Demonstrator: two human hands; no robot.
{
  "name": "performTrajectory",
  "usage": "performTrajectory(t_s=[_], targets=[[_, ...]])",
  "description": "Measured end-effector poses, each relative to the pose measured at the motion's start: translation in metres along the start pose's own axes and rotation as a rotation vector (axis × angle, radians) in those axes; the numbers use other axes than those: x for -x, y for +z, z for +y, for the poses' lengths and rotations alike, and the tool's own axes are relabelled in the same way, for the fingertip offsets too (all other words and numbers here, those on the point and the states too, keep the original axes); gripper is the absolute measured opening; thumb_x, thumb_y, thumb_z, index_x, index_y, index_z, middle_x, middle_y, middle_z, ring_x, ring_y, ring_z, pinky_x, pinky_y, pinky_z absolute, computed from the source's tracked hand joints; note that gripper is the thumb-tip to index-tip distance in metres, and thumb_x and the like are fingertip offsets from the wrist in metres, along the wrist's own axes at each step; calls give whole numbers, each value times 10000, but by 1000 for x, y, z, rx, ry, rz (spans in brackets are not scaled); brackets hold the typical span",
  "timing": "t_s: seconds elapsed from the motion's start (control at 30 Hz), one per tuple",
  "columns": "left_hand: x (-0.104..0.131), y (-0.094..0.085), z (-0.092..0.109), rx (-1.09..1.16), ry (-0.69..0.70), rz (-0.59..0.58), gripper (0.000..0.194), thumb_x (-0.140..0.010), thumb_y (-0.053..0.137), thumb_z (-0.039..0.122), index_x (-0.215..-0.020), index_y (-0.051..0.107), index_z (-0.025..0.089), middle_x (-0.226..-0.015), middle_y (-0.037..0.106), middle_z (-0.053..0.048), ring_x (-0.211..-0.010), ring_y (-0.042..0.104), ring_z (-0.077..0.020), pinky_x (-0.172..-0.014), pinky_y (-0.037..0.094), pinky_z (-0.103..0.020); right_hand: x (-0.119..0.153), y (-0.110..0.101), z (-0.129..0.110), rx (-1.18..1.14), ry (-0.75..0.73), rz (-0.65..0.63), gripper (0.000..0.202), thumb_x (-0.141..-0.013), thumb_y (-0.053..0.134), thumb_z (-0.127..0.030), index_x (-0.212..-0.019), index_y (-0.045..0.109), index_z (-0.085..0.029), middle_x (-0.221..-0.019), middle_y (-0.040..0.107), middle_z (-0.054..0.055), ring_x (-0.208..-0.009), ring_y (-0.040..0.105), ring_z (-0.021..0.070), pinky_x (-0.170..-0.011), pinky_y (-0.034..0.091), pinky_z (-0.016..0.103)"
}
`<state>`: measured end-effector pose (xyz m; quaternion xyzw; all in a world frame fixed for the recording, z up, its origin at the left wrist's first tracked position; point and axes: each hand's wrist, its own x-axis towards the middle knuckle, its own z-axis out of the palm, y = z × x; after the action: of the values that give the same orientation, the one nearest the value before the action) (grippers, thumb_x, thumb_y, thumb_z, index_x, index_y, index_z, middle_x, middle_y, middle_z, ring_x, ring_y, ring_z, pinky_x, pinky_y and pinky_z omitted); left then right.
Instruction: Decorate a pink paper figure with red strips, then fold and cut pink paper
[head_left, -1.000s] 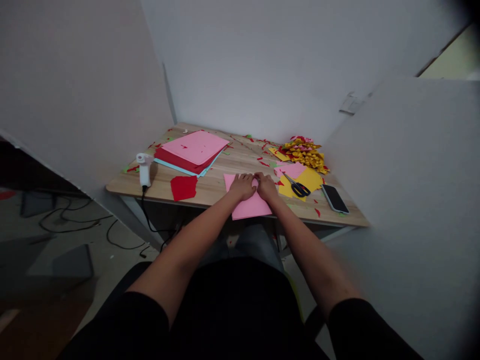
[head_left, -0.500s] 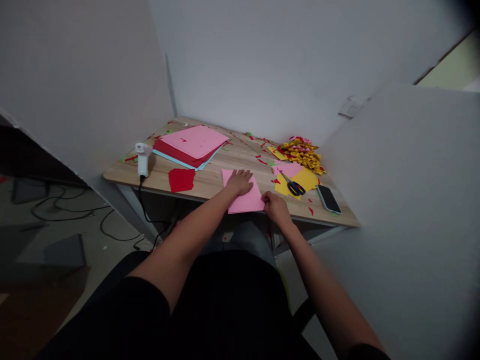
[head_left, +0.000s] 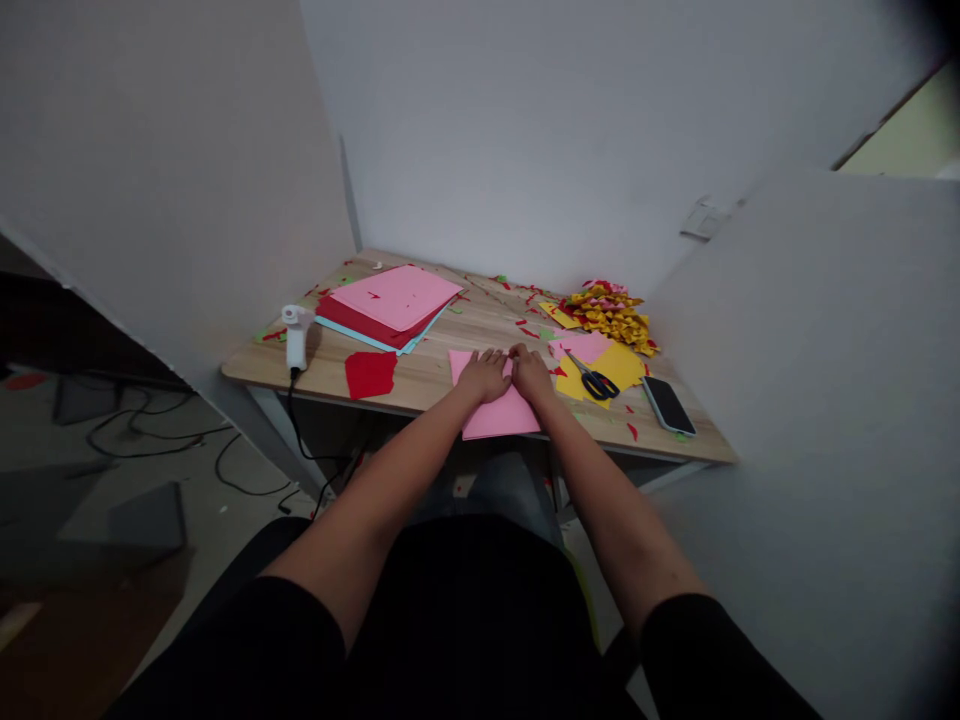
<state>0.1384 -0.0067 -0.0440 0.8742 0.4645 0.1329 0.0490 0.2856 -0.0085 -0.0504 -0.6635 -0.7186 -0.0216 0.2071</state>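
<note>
A folded sheet of pink paper (head_left: 499,417) lies at the front edge of the table, its near edge reaching the rim. My left hand (head_left: 486,378) rests flat on its upper part, fingers stretched forward and a little apart. Close beside it, my right hand (head_left: 531,374) is at the paper's upper right edge with its fingers curled together against it. The fingertips are partly hidden. To the right, black-handled scissors (head_left: 592,380) lie on yellow paper (head_left: 622,366) and a pink piece (head_left: 581,347). A red paper piece (head_left: 371,375) lies to the left.
At the back left is a stack of pink, red and light blue sheets (head_left: 397,297). A white corded device (head_left: 296,338) stands near the left edge. Yellow-and-red paper decorations (head_left: 611,315) pile up at the back right, with a phone (head_left: 670,405) nearer. Paper scraps are scattered about.
My right hand has moved from the paper's lower right corner up along its right side to the far edge, next to my left hand. The left hand stays flat on the paper.
</note>
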Motion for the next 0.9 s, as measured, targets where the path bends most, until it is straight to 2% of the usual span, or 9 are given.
performTrajectory(t_s=[0.37,0.9], targets=[[-1,-1,0,42,6,36,450,-967,628,378,-1369,556,190,-1443,534,-125,-1279,554,-301,-1059,471,-561,-10,-3,-3,97,-83,-41,366,-974,636,-358,-1292,602,-180,-1312,623,100,-1116,647,248,-935,561,474],[-3,-2,1,74,-51,76,403,-971,625,371,-1326,582,183,-1373,582,-117,-1198,604,-271,-1003,521,-514,-4,-2,-7,122,-75,-31,346,-978,631,-358,-1274,610,-180,-1274,640,94,-1081,658,235,-913,570,456]])
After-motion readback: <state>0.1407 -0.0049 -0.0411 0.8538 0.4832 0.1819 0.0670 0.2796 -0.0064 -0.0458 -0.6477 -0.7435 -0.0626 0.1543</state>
